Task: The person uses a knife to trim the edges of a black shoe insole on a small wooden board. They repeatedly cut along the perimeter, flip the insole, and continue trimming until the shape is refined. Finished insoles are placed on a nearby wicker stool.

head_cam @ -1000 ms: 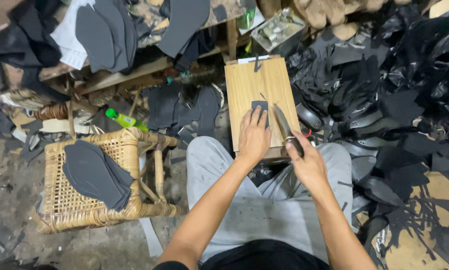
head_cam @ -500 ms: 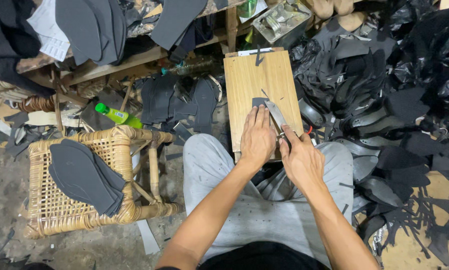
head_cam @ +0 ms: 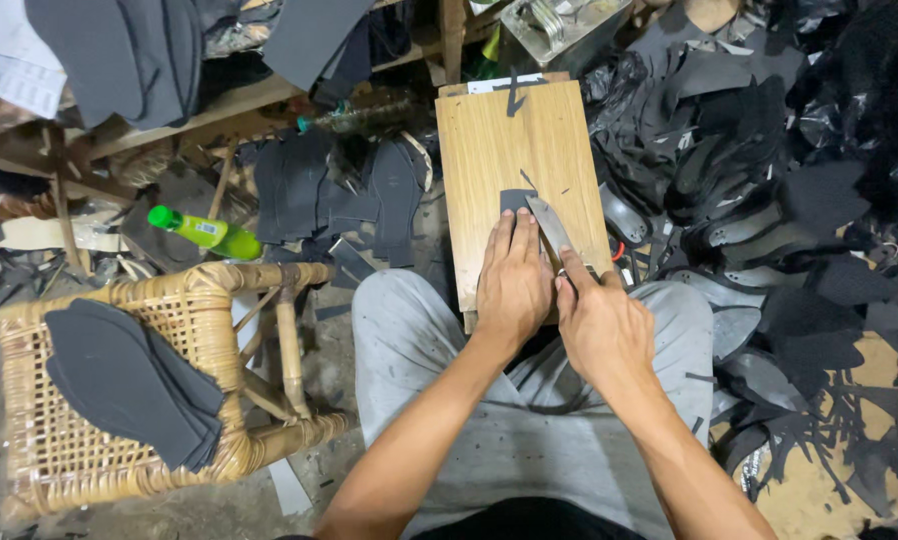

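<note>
A light wooden rectangular board rests on the person's lap. Near its front edge the left hand lies flat, fingers spread, pressing down a small dark piece of sheet material. The right hand is closed around a knife, its pale metal blade angled along the piece's right side. Left of the knees, a woven cane stool carries a stack of dark grey insole-shaped cutouts

Rattan stool (dark insoles atop), green bottle
</note>
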